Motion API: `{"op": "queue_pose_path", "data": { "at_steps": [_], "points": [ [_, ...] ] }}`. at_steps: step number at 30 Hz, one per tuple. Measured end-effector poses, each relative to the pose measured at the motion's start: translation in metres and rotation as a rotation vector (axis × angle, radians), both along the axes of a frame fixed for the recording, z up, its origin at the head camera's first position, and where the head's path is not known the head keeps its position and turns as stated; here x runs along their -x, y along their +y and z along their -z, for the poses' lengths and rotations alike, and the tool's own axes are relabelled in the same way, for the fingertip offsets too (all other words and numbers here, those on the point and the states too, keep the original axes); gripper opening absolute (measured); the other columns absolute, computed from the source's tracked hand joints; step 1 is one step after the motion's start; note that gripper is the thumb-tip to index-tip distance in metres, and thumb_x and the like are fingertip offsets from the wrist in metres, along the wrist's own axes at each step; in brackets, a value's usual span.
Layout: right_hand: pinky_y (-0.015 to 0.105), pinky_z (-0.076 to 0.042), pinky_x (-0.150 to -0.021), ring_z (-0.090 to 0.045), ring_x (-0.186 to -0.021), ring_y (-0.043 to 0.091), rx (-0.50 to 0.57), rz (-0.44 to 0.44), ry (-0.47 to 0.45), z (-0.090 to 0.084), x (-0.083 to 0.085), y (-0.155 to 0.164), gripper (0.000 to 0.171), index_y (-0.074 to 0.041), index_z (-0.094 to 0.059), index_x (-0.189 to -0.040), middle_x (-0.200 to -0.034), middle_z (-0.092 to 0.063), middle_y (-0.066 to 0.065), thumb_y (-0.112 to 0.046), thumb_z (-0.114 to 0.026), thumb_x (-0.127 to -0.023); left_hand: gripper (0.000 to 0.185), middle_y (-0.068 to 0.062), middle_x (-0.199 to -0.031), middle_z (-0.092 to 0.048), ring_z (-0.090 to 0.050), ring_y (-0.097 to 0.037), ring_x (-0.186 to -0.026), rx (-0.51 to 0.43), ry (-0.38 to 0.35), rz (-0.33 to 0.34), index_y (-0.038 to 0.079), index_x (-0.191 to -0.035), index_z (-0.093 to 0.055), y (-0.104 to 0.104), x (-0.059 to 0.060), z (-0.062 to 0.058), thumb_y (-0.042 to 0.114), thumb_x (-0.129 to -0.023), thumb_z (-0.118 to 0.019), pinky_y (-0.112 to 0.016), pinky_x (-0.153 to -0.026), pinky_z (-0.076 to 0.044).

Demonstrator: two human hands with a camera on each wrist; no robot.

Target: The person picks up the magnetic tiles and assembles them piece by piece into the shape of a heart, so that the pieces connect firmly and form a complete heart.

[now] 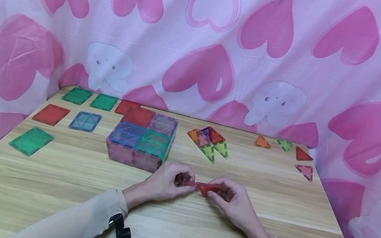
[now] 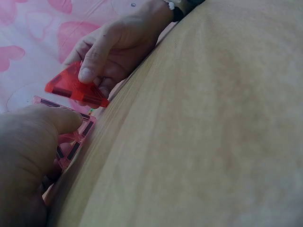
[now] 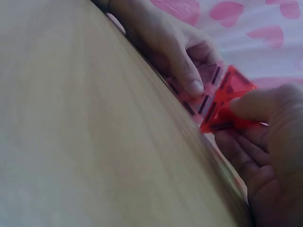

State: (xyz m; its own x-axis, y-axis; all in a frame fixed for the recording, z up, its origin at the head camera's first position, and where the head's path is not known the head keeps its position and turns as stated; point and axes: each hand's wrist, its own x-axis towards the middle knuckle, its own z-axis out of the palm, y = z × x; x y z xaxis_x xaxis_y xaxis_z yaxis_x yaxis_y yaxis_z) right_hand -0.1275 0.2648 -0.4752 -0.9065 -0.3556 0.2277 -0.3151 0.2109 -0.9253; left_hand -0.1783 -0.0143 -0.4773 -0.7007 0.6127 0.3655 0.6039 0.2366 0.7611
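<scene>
Both hands meet over the middle of the wooden table (image 1: 49,179). My left hand (image 1: 173,184) pinches a pink translucent triangular tile (image 1: 185,180), thumb on top; the left wrist view shows that thumb pressing the pink tile (image 2: 78,135). My right hand (image 1: 226,197) pinches a red triangular tile (image 1: 206,188) between thumb and fingers. In the right wrist view the red tile (image 3: 229,101) stands edge to edge against the pink tile (image 3: 201,94), just above the tabletop. In the left wrist view the red tile (image 2: 71,87) is tilted over the pink one.
A low box of coloured square tiles (image 1: 141,140) stands just behind the hands. Flat square tiles (image 1: 49,114) lie at the left, a small cluster of triangles (image 1: 209,141) sits at centre back, and loose triangles (image 1: 300,154) lie at the right. A pink heart curtain (image 1: 202,53) encloses the table.
</scene>
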Motion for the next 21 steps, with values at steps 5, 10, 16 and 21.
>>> {"op": "queue_pose_path", "data": {
  "at_steps": [5,10,16,21],
  "points": [
    [0.031,-0.066,-0.089,-0.079,-0.102,0.022,0.006,-0.015,0.001,0.0006,-0.0026,-0.0038,0.023,-0.007,-0.077,-0.120,-0.118,-0.078,0.014,0.003,-0.080,-0.099,0.017,0.013,-0.091,-0.072,-0.065,-0.003,-0.080,0.008,0.012,0.005,0.023,-0.099,-0.074,-0.0003,-0.0001,0.0004,0.015,-0.097,-0.089,-0.024,-0.070,-0.056],
    [0.031,-0.065,-0.091,-0.079,-0.106,0.021,0.018,-0.048,-0.015,-0.0002,-0.0021,-0.0040,0.025,-0.004,-0.077,-0.123,-0.121,-0.078,0.017,0.003,-0.079,-0.100,0.016,0.013,-0.089,-0.070,-0.064,-0.004,-0.080,0.034,0.012,-0.005,0.023,-0.100,-0.074,-0.0003,0.0009,0.0000,0.017,-0.097,-0.089,-0.024,-0.070,-0.055],
    [0.030,-0.064,-0.095,-0.078,-0.110,0.022,0.023,-0.068,-0.009,-0.0016,-0.0010,-0.0038,0.031,-0.005,-0.075,-0.129,-0.126,-0.077,0.017,0.003,-0.079,-0.100,0.016,0.013,-0.088,-0.069,-0.063,-0.004,-0.078,0.040,0.023,-0.013,0.023,-0.099,-0.074,-0.0005,0.0017,-0.0009,0.018,-0.097,-0.089,-0.024,-0.068,-0.054],
    [0.030,-0.061,-0.102,-0.075,-0.119,0.024,0.036,-0.079,-0.007,-0.0004,0.0018,0.0046,0.037,-0.004,-0.071,-0.137,-0.134,-0.073,0.019,0.001,-0.078,-0.101,0.015,0.012,-0.089,-0.070,-0.063,-0.004,-0.079,0.037,0.013,-0.003,0.022,-0.100,-0.074,0.0003,0.0009,-0.0005,0.018,-0.098,-0.089,-0.023,-0.069,-0.054]
  ]
}}
